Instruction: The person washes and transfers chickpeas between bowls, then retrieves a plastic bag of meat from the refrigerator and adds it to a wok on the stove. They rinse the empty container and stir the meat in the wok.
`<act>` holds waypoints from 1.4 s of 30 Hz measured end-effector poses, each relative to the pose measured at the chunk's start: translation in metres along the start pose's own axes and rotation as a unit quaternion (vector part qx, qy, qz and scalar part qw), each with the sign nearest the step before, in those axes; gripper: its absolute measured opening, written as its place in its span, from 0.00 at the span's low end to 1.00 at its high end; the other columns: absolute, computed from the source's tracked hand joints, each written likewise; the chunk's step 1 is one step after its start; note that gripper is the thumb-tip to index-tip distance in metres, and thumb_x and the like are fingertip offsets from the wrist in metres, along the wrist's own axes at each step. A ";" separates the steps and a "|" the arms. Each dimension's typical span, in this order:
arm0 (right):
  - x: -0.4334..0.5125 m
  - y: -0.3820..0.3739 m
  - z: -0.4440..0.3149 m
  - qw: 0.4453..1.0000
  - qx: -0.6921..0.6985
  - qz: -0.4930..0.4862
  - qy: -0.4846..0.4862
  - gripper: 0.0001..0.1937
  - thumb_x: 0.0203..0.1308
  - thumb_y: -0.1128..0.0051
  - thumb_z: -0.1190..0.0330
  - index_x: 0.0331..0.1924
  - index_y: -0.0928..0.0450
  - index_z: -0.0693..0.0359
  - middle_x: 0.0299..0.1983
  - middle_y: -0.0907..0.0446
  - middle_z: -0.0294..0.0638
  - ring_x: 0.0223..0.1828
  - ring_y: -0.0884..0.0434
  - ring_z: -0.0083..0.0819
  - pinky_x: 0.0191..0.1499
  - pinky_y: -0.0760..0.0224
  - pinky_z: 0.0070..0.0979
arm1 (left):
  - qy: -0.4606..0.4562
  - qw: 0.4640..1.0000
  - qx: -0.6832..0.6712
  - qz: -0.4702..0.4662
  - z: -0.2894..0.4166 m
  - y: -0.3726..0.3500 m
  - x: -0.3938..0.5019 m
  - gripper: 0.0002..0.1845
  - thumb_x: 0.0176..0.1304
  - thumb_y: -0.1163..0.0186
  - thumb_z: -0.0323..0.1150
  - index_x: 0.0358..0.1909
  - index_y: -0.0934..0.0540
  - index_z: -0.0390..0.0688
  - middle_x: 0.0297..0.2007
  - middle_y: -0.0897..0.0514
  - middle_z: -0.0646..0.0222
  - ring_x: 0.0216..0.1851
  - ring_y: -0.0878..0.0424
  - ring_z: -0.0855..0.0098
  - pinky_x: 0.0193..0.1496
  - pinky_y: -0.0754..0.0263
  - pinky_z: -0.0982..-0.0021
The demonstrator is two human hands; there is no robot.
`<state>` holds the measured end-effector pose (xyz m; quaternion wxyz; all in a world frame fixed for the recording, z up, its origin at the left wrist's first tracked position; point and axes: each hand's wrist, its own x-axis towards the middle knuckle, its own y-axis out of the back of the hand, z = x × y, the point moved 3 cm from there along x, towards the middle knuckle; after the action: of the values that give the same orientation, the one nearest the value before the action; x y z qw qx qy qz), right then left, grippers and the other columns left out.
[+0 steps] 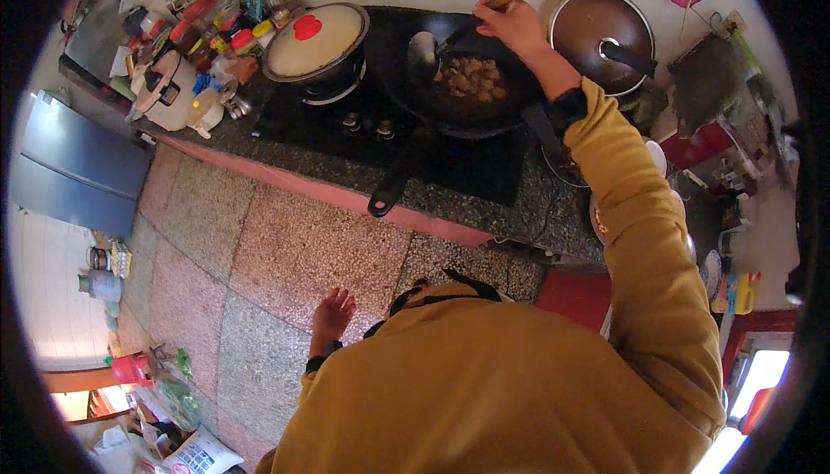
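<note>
My right hand point(509, 23) grips the wooden handle of a metal spatula point(424, 52), whose blade rests in a black wok point(454, 125) at the left of browned chunks of food point(476, 78). The wok sits on a black glass cooktop point(483, 172), its long handle pointing towards me. Empty and with fingers somewhat apart, my left hand point(332, 314) hangs over the floor, away from the counter. On the cooktop's left part stands a black pot point(324, 90) under a pale lid with a red knob point(308, 27).
A large brown wok lid point(600, 36) leans at the wall behind my right wrist. Jars, bottles and a rice cooker point(170, 94) crowd the counter's left end. Plates lie partly behind my right sleeve. A refrigerator point(84, 162) stands far left; bags and a red bucket point(131, 369) sit lower left.
</note>
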<state>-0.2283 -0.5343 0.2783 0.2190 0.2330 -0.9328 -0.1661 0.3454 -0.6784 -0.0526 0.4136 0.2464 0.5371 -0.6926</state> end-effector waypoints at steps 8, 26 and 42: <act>0.010 0.024 0.029 0.997 -0.016 0.052 -0.049 0.15 0.48 0.39 0.64 0.32 0.25 0.70 0.25 0.23 0.41 0.23 0.20 0.26 0.26 0.25 0.17 | 0.018 0.998 -0.049 0.021 -0.011 0.005 -0.007 0.13 0.64 0.59 0.36 0.47 0.31 0.44 0.47 0.28 0.61 0.42 0.27 0.59 0.44 0.29 0.60; -0.020 0.084 -0.015 0.953 -0.279 0.023 0.115 0.19 0.48 0.47 0.51 0.28 0.22 0.61 0.21 0.21 0.46 0.27 0.20 0.40 0.35 0.27 0.32 | 0.011 0.996 0.011 0.084 -0.018 0.013 -0.007 0.16 0.65 0.60 0.36 0.54 0.37 0.46 0.51 0.31 0.63 0.43 0.28 0.61 0.43 0.30 0.61; -0.054 0.041 -0.010 0.923 -0.313 0.001 0.223 0.06 0.49 0.45 0.65 0.30 0.26 0.55 0.26 0.22 0.45 0.27 0.23 0.46 0.31 0.29 0.37 | 0.006 1.000 0.018 0.001 -0.012 0.005 -0.003 0.15 0.63 0.57 0.36 0.50 0.32 0.45 0.49 0.29 0.63 0.42 0.28 0.61 0.47 0.32 0.59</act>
<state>-0.1950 -0.4741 0.2860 0.4834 0.1829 -0.7604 -0.3932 0.3501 -0.6666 -0.0570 0.4064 0.2584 0.5271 -0.7001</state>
